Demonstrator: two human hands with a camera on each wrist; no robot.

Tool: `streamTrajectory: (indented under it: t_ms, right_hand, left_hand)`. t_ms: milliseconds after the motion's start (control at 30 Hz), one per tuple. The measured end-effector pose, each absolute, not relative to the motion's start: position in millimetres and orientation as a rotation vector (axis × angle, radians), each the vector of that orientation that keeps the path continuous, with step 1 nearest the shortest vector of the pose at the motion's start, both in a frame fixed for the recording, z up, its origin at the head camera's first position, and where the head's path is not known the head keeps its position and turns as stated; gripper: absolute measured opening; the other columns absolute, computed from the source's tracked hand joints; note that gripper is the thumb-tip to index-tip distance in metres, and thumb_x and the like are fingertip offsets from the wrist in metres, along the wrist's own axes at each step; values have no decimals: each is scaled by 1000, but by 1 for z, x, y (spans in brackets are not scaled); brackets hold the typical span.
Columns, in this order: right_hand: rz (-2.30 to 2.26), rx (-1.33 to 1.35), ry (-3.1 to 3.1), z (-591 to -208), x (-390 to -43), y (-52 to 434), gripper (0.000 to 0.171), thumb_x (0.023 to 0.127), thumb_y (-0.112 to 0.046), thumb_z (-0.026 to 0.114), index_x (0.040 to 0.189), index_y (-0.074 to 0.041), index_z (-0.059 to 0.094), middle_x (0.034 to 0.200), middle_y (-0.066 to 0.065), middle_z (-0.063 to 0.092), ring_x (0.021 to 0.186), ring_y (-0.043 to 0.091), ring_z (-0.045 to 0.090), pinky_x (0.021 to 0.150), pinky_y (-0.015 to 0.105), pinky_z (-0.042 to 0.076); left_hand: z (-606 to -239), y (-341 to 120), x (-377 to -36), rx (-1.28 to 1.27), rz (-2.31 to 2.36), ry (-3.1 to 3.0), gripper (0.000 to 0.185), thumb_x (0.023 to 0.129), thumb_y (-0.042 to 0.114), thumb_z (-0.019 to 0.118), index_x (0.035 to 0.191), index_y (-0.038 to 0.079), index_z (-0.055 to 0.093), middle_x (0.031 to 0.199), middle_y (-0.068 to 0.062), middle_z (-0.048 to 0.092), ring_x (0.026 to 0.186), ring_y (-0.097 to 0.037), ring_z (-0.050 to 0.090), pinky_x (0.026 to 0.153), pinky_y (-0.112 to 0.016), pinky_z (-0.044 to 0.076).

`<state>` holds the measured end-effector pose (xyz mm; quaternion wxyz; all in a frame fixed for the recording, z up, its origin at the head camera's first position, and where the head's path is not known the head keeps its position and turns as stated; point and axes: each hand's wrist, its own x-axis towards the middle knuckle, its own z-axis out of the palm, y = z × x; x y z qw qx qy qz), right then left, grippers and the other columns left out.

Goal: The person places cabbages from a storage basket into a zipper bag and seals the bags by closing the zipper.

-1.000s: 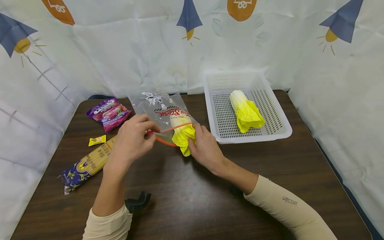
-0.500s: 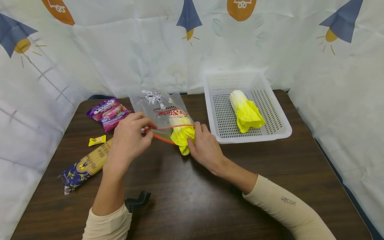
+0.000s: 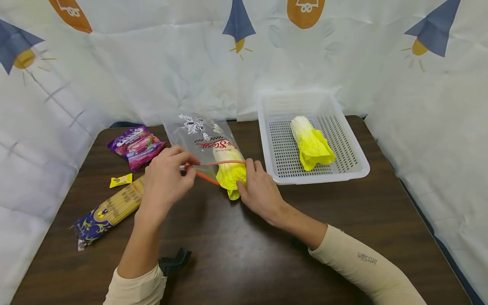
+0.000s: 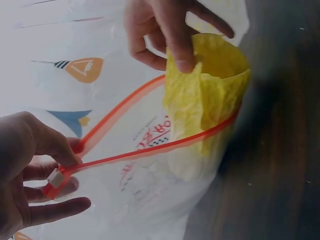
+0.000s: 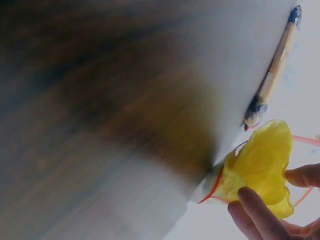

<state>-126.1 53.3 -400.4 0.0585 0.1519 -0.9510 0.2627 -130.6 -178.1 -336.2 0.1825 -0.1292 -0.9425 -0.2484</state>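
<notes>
Fingers (image 4: 60, 150) of the left hand (image 3: 164, 182) pinched the red zip end of the bag (image 3: 203, 142), right at the little white slider (image 4: 56, 177). That hand was curled tight on the zip. The right hand (image 3: 261, 192) had its fingers (image 4: 180, 45) curled on the leafy end of the cabbage (image 3: 228, 171) and held it. The cabbage was partway in the bag. Its white end was inside and its yellow leaves stuck out of the mouth. The red zip ran over and under the leaves, so the mouth stood open around them. The bag lay on the counter (image 3: 236, 254), near the middle, with its closed end pointing to the back wall.

A white basket (image 3: 360, 163) sat just to the right of the bag. One more cabbage (image 3: 310, 144) lay in it. A purple snack pack (image 3: 135, 144) lay at the back left of the counter. A small yellow packet (image 3: 120, 181) lay near it. A pack of spaghetti (image 3: 110, 212) lay on the left, beside the left arm. A curtain (image 3: 152, 63) with rocket pictures hung behind it all.
</notes>
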Motion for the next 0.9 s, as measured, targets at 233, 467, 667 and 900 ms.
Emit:
streamTrajectory:
  t_ms: [233, 467, 667, 900]
  right_hand:
    - [766, 503, -2907, -400, -124, 53, 55, 94, -23, 75, 134, 0, 46, 109, 14, 56, 80, 25, 61, 75, 36, 61]
    - [752, 512, -2926, -400, -124, 57, 54, 94, -21, 75, 135, 0, 46, 111, 15, 58, 81, 25, 61, 78, 35, 61]
    - [697, 546, -2913, -399, -123, 58, 55, 94, -20, 76, 135, 2, 47, 111, 16, 59, 82, 24, 60, 77, 34, 60]
    - [625, 584, -2915, -391, -116, 58, 53, 96, -21, 73, 137, 1, 48, 114, 17, 59, 89, 25, 58, 83, 35, 57]
  left_hand:
    - [-344, -178, -128, -344, -701, -2619, 12, 81, 2, 77, 89, 9, 81, 90, -6, 71, 80, -26, 56, 66, -42, 46]
    - [-355, -177, -129, -356, -740, -2564, 12, 81, 0, 74, 88, 7, 81, 89, -8, 71, 78, -27, 58, 67, -41, 45]
    - [-361, -179, -127, -309, -786, -2553, 11, 84, 1, 75, 90, 6, 81, 92, -8, 72, 81, -27, 61, 70, -41, 47]
    - [-365, -180, -128, -247, -840, -2531, 12, 86, 1, 73, 90, 8, 82, 92, -7, 73, 81, -25, 63, 69, -39, 47]
